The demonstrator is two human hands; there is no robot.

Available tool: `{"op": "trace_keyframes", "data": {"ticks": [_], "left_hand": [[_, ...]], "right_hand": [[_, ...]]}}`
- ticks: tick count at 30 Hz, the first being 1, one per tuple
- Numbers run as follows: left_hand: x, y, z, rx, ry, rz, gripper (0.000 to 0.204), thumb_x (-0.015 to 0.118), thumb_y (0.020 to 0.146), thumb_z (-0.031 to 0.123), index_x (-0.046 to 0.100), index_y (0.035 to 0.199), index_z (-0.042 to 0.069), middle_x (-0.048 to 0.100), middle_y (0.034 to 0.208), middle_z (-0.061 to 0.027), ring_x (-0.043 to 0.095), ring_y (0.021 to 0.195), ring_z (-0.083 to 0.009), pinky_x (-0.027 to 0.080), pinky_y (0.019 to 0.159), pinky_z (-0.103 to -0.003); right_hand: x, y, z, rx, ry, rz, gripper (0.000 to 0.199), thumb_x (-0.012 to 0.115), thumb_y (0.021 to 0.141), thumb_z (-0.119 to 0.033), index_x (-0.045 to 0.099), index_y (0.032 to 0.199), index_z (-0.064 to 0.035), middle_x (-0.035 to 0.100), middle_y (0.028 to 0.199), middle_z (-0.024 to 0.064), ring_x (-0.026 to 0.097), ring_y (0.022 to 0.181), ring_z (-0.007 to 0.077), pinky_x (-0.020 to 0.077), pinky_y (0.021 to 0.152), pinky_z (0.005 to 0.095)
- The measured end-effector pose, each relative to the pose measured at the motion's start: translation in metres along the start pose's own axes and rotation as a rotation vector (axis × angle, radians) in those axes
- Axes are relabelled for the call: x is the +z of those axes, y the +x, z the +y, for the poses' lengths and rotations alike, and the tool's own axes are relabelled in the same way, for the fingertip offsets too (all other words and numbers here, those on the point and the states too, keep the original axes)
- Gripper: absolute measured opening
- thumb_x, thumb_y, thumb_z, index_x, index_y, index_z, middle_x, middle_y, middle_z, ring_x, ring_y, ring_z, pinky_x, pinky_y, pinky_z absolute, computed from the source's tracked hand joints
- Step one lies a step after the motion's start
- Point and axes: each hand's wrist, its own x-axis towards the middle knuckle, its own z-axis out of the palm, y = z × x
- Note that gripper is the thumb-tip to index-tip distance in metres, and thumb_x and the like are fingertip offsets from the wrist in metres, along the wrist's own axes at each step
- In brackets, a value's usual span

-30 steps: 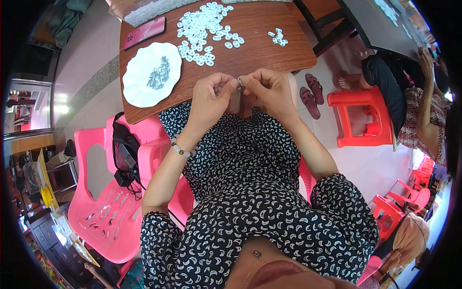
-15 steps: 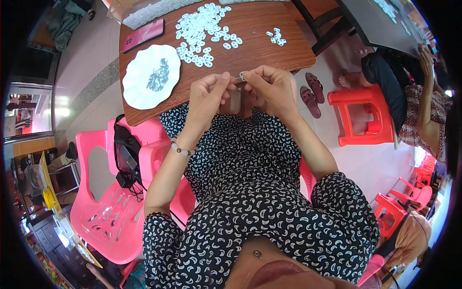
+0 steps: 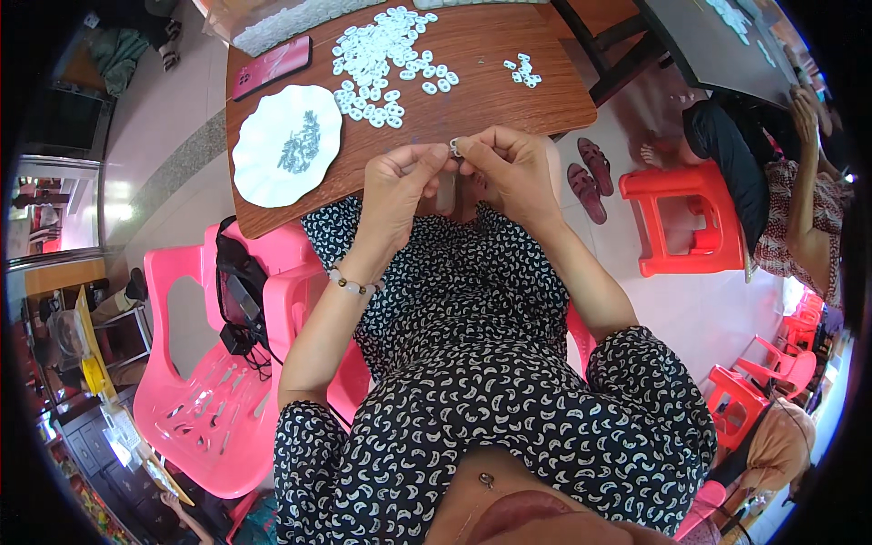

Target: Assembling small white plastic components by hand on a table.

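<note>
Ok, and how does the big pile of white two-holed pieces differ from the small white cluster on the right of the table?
The big pile has dozens of pieces; the small cluster only a handful. The big pile is heaped at the far end and straggles toward the person, while the small cluster is compact. The big pile lies near the scalloped plate, the small cluster near the table's right edge. Both are white, on brown wood-grain tabletop.

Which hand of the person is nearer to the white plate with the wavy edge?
Left. The left hand is to the right of the white plate, not touching it; the right hand is farther to the right, beyond the left one.
</note>
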Motion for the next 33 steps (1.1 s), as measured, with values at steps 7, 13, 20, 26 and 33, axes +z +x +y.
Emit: {"op": "trace_keyframes", "data": {"ticks": [7,13,20,26,33], "left_hand": [[0.006,-0.002,-0.002,0.015,-0.037,0.055,0.02,0.068,0.088,0.019,0.069,0.093,0.0,0.069,0.078,-0.0015,0.049,0.059,-0.0017,0.04,0.055,-0.016],[0.011,0.0,-0.005,0.134,0.084,0.093,0.019,0.066,0.089,0.017,0.069,0.091,-0.002,0.068,0.075,-0.0018,0.05,0.059,-0.0014,0.04,0.052,-0.017],[0.013,0.001,-0.008,0.052,0.029,0.069,0.022,0.066,0.089,0.018,0.067,0.094,-0.003,0.067,0.076,-0.0041,0.048,0.057,-0.0027,0.037,0.051,-0.016],[0.01,0.002,-0.006,0.025,0.05,0.07,0.024,0.065,0.09,0.023,0.068,0.092,0.0,0.068,0.078,-0.0035,0.049,0.058,-0.0028,0.039,0.052,-0.016],[0.006,0.003,-0.004,0.004,0.106,0.022,0.025,0.063,0.092,0.026,0.068,0.089,0.002,0.066,0.077,-0.0007,0.05,0.06,-0.0029,0.04,0.054,-0.016]], "right_hand": [[0.003,-0.002,-0.004,-0.063,-0.094,0.036,0.017,0.066,0.086,-0.011,0.066,0.079,0.0041,0.067,0.07,0.005,0.06,0.062,0.0057,0.0458,0.054,0.0192],[0.003,-0.002,-0.002,-0.116,-0.165,0.04,0.017,0.067,0.085,-0.012,0.066,0.079,0.0038,0.067,0.068,0.0051,0.06,0.061,0.0055,0.0453,0.054,0.0192],[-0.004,-0.002,0.001,-0.023,-0.153,0.032,0.017,0.067,0.086,-0.013,0.066,0.08,0.0031,0.067,0.069,0.0042,0.059,0.063,0.0049,0.0458,0.056,0.0191],[-0.009,0.003,-0.003,0.044,-0.004,-0.06,0.018,0.067,0.087,-0.015,0.067,0.086,0.0031,0.068,0.077,0.0041,0.06,0.07,0.0053,0.0469,0.062,0.0183],[-0.021,0.007,0.004,0.106,-0.062,-0.1,0.019,0.067,0.087,-0.017,0.068,0.088,0.0029,0.067,0.077,0.0032,0.059,0.071,0.0048,0.0458,0.062,0.0182]]}}
